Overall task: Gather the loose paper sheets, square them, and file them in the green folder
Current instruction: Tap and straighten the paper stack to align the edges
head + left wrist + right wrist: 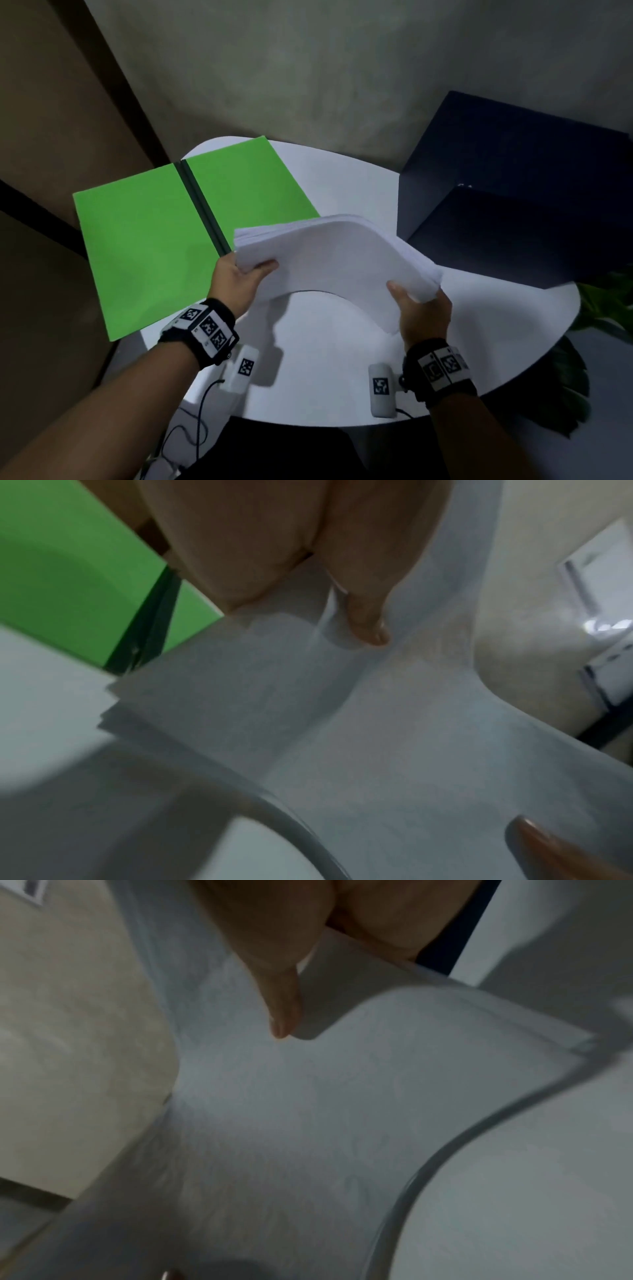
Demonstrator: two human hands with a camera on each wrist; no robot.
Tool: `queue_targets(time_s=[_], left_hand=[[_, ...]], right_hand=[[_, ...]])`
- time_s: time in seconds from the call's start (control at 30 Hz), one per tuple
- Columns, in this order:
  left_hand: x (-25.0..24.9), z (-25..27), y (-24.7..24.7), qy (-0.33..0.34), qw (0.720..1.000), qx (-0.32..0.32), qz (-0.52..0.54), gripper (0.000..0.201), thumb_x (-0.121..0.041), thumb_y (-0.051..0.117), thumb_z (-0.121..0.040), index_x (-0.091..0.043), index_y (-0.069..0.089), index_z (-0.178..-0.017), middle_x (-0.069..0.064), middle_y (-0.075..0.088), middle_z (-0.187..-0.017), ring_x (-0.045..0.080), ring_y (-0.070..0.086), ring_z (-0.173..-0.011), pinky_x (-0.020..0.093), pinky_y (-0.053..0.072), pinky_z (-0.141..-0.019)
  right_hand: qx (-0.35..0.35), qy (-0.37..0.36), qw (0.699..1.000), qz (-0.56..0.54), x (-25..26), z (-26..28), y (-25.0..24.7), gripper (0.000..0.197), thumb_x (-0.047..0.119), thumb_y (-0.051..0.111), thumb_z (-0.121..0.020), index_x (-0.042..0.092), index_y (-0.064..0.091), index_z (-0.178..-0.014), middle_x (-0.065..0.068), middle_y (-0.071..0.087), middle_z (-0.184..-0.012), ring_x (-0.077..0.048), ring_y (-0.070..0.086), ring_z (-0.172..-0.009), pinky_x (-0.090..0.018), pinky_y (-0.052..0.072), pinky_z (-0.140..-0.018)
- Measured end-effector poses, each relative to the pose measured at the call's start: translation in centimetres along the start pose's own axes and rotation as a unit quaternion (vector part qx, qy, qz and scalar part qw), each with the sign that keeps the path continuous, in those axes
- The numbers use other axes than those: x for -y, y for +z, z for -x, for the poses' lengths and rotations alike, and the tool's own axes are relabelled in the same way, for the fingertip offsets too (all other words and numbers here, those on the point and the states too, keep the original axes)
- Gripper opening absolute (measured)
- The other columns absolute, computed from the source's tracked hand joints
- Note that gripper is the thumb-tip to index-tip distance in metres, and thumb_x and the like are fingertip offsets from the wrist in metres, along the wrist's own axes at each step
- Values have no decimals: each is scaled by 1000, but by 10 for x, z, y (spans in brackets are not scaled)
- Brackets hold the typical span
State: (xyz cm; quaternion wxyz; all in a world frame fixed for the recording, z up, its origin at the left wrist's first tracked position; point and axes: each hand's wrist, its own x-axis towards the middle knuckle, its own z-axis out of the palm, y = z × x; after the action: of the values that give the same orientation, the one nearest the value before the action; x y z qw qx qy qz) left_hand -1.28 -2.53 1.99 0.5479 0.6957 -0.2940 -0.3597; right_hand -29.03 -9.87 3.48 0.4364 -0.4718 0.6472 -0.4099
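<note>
A thick stack of white paper sheets (329, 253) hangs above the white table (325, 383), arched upward in the middle. My left hand (245, 275) grips its left end, thumb on top. My right hand (419, 310) grips its right end the same way. The sheet edges at both ends are slightly fanned. The green folder (154, 233) lies open and flat at the table's left, its dark spine (202, 209) running down the centre and its left cover overhanging the table edge. In the wrist views the paper stack (342, 737) (308, 1110) fills the frame under each thumb.
A large dark navy box (520, 192) stands at the table's right rear, close behind the paper. Green plant leaves (603, 305) show beyond the right table edge. Grey wall behind; brown panel at left.
</note>
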Motion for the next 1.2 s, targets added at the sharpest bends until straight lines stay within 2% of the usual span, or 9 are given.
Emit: queue_targets(time_s=[0.13, 0.23, 0.37, 0.47, 0.6, 0.7, 0.87, 1.0, 1.2], left_hand=[[1, 1, -11, 22, 1000, 18, -4, 37, -6, 85, -67, -10, 70, -100, -21, 74, -75, -5, 70, -72, 16, 57, -70], [4, 1, -18, 23, 999, 31, -3, 64, -31, 92, -57, -4, 67, -110, 0, 76, -96, 12, 74, -88, 32, 59, -83], [-5, -3, -13, 26, 996, 0, 85, 94, -64, 87, -43, -5, 61, -112, 0, 74, -94, 12, 71, -86, 27, 58, -77], [-14, -7, -10, 48, 993, -29, 103, 90, -76, 71, -59, -5, 59, -111, 5, 70, -100, 20, 67, -92, 35, 56, -83], [-26, -8, 2, 72, 987, -80, 118, 32, -49, 56, -84, -18, 60, -77, -5, 55, -69, 17, 50, -70, 33, 39, -70], [-27, -10, 5, 96, 983, -103, 121, 19, -34, 52, -86, -18, 61, -88, -2, 55, -79, 18, 49, -78, 35, 37, -73], [-34, -8, 5, 148, 984, -86, 58, 23, -19, 48, -92, -16, 58, -112, -10, 57, -102, 2, 54, -90, 26, 42, -82], [-34, -10, 2, 156, 984, -81, 12, 22, -19, 50, -93, -19, 63, -111, -14, 61, -105, -10, 55, -90, 21, 44, -83], [-36, -16, -20, 289, 936, 22, -199, 38, -40, 64, -86, -18, 68, -117, 2, 56, -107, 1, 53, -100, 13, 42, -92]], right_hand=[[-2, -16, 1000, -23, -2, 7, -12, 28, 14, 88, -67, 24, 68, -83, 6, 74, -84, -14, 72, -85, -29, 57, -75], [0, -27, 1000, -12, -2, 9, -15, 47, 12, 91, -62, 23, 66, -101, 5, 72, -99, -5, 70, -87, -16, 56, -72], [-9, -38, 998, -48, 2, -1, -13, 53, 17, 93, -56, 27, 66, -101, 5, 72, -101, -14, 70, -93, -30, 57, -79], [-32, -48, 995, -83, 11, -2, -11, 53, 28, 86, -55, 32, 65, -104, 8, 67, -105, -13, 67, -96, -30, 55, -81], [-39, -93, 988, -118, 18, 0, -11, 17, 27, 66, -78, 29, 65, -96, 7, 64, -91, -2, 61, -77, -21, 50, -71], [-50, -122, 985, -112, 20, 2, -11, 16, 21, 59, -84, 22, 65, -98, 3, 63, -96, 1, 60, -82, -16, 49, -74], [-37, -168, 982, -74, 20, 4, -16, 30, 25, 60, -84, 13, 64, -110, 9, 64, -106, 6, 60, -94, -9, 46, -82], [-38, -187, 982, 4, 20, 4, -18, 27, 21, 59, -86, 18, 67, -111, 7, 66, -107, 11, 58, -99, -11, 45, -89], [-1, -285, 937, 205, 17, -2, -28, 35, 19, 77, -82, 15, 72, -117, -2, 64, -109, -13, 59, -103, -18, 44, -94]])
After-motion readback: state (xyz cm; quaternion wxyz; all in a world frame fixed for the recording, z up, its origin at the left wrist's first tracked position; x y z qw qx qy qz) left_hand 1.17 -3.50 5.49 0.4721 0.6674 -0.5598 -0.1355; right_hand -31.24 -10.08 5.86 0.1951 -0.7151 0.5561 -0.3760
